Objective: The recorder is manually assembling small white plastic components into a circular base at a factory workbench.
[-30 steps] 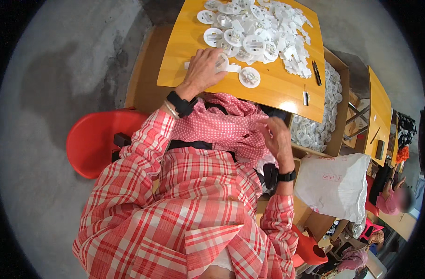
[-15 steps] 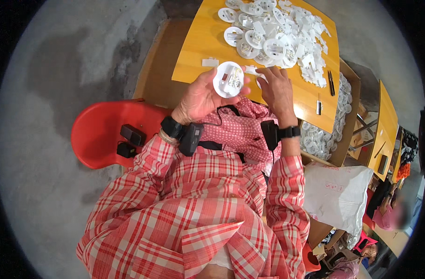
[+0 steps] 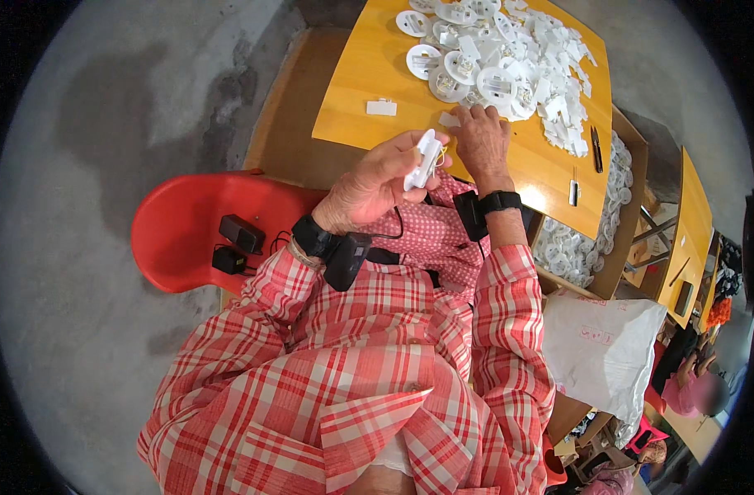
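My left hand (image 3: 377, 183) holds a round white plastic housing (image 3: 426, 161), tilted nearly edge-on, with a yellow wire showing on its right side. Its fingers wrap around the rim. Over the yellow table, my right hand (image 3: 481, 144) has its fingers bent down, at a small white plastic piece (image 3: 449, 120) by the near side of the pile. The fingertips are partly hidden, but they appear closed on that piece. Beyond them lies a large heap of round white housings (image 3: 497, 84) with small parts inside. To its right are many flat white pieces (image 3: 565, 124).
A lone white piece (image 3: 382, 107) lies on the yellow table (image 3: 344, 115). A black pen-like tool (image 3: 596, 148) and a small black-and-white tool (image 3: 573, 191) lie at right. Below stands a carton of clear-white round parts (image 3: 571, 256). A red chair (image 3: 171, 239) holds black boxes (image 3: 241, 234).
The housing in my left hand has turned from face-up to nearly edge-on. My right hand has moved away from it, further onto the table, to the small white piece.
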Available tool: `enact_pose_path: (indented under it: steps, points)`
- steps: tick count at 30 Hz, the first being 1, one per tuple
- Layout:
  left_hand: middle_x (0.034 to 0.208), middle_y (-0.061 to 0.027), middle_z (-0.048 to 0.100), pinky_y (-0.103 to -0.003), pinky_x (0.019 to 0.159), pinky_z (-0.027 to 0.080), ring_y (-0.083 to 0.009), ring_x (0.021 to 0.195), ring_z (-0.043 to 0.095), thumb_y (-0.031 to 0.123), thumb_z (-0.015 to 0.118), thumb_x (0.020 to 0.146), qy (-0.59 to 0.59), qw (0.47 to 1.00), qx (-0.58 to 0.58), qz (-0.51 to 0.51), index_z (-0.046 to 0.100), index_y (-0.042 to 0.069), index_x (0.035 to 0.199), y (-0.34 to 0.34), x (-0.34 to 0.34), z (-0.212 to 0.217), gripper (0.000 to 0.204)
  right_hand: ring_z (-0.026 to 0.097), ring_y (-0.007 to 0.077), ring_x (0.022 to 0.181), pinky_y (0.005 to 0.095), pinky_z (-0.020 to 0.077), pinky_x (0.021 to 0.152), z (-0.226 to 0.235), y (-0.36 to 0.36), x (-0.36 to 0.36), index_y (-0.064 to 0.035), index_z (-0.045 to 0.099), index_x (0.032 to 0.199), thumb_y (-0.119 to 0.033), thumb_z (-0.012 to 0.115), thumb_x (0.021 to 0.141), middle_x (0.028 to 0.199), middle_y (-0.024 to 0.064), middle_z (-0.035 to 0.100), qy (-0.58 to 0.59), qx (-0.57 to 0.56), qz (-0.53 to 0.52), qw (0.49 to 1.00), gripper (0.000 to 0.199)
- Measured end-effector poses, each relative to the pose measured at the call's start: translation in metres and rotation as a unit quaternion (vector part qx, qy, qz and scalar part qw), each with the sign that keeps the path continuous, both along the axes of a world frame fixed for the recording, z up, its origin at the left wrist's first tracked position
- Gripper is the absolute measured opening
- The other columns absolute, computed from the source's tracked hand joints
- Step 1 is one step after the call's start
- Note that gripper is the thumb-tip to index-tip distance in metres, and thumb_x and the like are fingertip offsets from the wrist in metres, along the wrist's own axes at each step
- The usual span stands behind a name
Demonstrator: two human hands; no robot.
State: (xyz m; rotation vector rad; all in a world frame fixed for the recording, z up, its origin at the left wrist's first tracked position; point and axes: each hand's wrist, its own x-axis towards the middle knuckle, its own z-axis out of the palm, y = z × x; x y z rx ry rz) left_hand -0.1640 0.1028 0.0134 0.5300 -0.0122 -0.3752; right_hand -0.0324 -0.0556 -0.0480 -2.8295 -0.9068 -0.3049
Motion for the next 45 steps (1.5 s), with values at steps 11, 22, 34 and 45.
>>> enact_pose_path:
  steps: [11, 22, 34, 45]
  points:
    - [0.100, -0.0077, 0.055, -0.025, 0.070, 0.050, -0.0122, 0.091, 0.056, 0.011, 0.074, 0.075, -0.190, 0.796, 0.549, 0.170, 0.041, 0.004, 0.120, -0.027, 0.001, 0.017, 0.057, 0.058, 0.0213, 0.081, 0.0349, 0.0453, 0.073, 0.033, -0.019, -0.012, -0.0094, 0.060, 0.101, -0.008, 0.064, 0.079, 0.084, 0.0055, 0.062, 0.033, 0.250, 0.001, 0.968, 0.023]
    - [0.098, -0.0074, 0.058, -0.026, 0.074, 0.050, -0.0115, 0.090, 0.059, 0.014, 0.068, 0.082, 0.017, 0.921, 0.373, 0.116, 0.046, 0.001, 0.110, -0.043, 0.003, 0.004, 0.038, 0.056, 0.0096, 0.080, 0.0227, 0.0435, 0.076, 0.066, -0.078, -0.117, 0.0007, 0.055, 0.103, -0.005, 0.058, 0.088, 0.092, 0.0043, 0.061, 0.446, 0.670, -0.109, 0.583, 0.016]
    - [0.096, -0.0048, 0.054, -0.025, 0.075, 0.043, -0.0117, 0.088, 0.053, 0.020, 0.066, 0.082, 0.018, 0.914, 0.391, 0.110, 0.050, 0.003, 0.105, -0.073, 0.016, -0.002, 0.033, 0.053, 0.0070, 0.073, 0.0216, 0.0444, 0.064, 0.052, -0.073, -0.135, -0.0044, 0.061, 0.097, -0.011, 0.066, 0.083, 0.089, 0.0016, 0.060, 0.379, 0.566, -0.134, 0.720, 0.017]
    - [0.114, -0.0109, 0.055, -0.025, 0.069, 0.053, -0.0167, 0.084, 0.063, 0.023, 0.047, 0.095, -0.142, 0.923, 0.348, -0.081, 0.034, 0.002, 0.133, -0.096, 0.020, 0.087, 0.045, 0.052, 0.0038, 0.073, 0.0188, 0.0424, 0.062, 0.133, -0.123, -0.127, -0.0006, 0.060, 0.101, -0.013, 0.063, 0.087, 0.084, -0.0008, 0.059, 0.264, 0.586, -0.092, 0.761, 0.018]
